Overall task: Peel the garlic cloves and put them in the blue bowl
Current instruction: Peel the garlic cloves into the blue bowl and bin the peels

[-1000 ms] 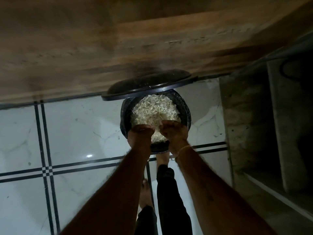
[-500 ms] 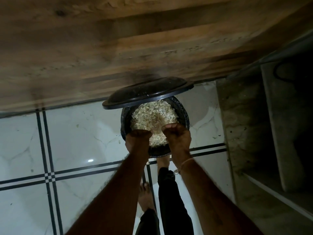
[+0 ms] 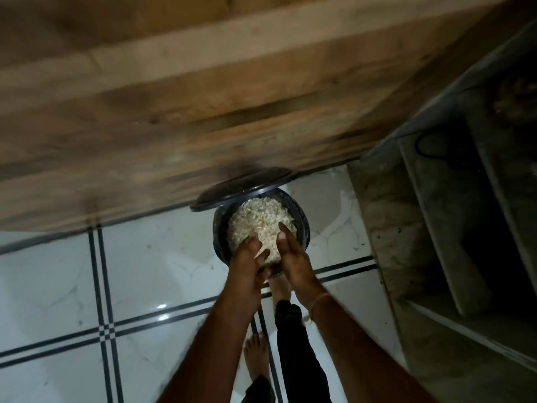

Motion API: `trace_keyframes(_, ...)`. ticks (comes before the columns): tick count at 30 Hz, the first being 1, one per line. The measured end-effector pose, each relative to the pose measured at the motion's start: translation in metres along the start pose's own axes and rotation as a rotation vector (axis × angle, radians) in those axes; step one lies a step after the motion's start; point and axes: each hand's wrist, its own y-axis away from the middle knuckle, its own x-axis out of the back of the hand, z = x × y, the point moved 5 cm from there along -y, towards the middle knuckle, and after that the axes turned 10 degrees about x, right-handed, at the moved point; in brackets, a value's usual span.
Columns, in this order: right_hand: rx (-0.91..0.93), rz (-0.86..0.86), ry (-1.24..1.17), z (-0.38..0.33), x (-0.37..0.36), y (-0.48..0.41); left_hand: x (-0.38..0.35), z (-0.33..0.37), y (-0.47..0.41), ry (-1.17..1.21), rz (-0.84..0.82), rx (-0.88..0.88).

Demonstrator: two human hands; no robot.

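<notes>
over the bin of garlic skins, the right grip was spread open; the left grip curled, its hold unclear.

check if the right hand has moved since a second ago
Yes. The right hand has drawn back toward the person, its wrist now past the near rim of the black bin, and its fingers have uncurled.

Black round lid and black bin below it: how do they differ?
The black round lid is tipped up by the brown wooden panel; the black round bin stands upright on the white tiled floor. The lid looks bare; the bin is heaped with pale peelings. Both are black and round.
</notes>
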Motion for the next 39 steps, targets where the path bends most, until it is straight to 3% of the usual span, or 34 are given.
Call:
trace_keyframes(3,0.127,-0.039,-0.057,-0.041,0.008,0.063,-0.004,0.008,0.056,-0.31,0.109,-0.144)
trace_keyframes(9,0.334,0.173,0.095,-0.122,0.084,0.22,-0.042,-0.015,0.234,-0.953,0.084,-0.651)
trace_keyframes(16,0.52,0.444,0.262,-0.142,0.197,0.395,-0.1,-0.121,0.386,-1.232,-0.121,-1.056)
trace_keyframes(23,0.528,0.684,0.321,-0.103,0.34,0.507,-0.198,-0.254,0.444,-1.482,-0.338,-1.237)
trace_keyframes(33,0.348,1.02,0.213,0.0,0.517,0.606,-0.329,-0.447,0.465,-1.682,-0.602,-1.217)
trace_keyframes(39,0.262,1.069,0.206,0.021,0.577,0.613,-0.383,-0.491,0.442,-1.787,-0.586,-1.217)
